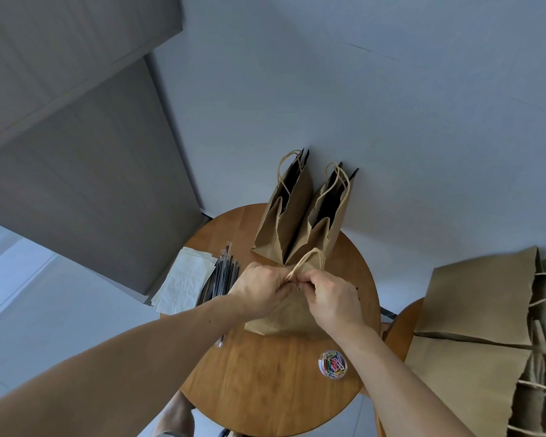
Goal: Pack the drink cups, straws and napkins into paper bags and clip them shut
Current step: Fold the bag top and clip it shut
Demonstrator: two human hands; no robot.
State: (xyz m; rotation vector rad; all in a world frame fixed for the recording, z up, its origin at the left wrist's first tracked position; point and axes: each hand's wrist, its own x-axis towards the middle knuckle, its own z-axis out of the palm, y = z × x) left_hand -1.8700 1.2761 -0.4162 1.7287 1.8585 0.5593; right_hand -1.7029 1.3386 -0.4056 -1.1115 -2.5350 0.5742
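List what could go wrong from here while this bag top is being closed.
1. The left hand and right hand both pinch the bunched top of the near bag. A hard pull may tear the paper, or the grip may slip.
2. The back-left bag and back-right bag stand open right behind it, so a shove might topple them.
3. The paper clip tub sits beside the right forearm and could be knocked over.

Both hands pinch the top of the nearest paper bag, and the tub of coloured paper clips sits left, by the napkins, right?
No. The head view shows the tub of paper clips on the right, away from the napkins; the left hand and right hand do pinch the top of the nearest paper bag.
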